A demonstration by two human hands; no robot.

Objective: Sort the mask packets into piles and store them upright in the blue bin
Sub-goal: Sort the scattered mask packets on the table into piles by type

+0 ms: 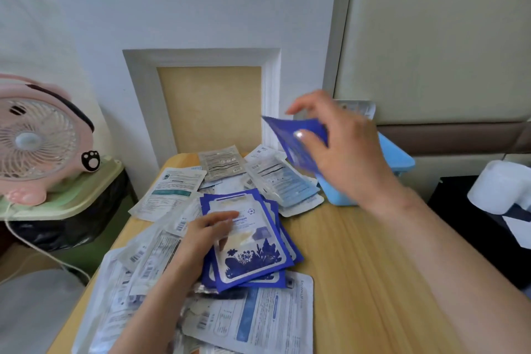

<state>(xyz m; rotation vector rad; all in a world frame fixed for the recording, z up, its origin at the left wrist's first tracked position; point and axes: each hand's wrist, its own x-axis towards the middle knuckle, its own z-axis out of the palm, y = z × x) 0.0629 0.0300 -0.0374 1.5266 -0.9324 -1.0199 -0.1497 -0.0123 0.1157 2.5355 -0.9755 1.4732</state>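
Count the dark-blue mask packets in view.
4 at least: held packet in right hand near blue bin; top packet plus two edges beneath, under left hand. More may be hidden.

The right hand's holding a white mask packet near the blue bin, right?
No, the head view shows the right hand holding a dark blue mask packet, not a white one, near the blue bin.

A pink fan (37,138) stands on the pale green lid (74,195) of a black-bagged bin (71,227), left of the wooden table (359,253). A white panelled door (201,23) rises behind.
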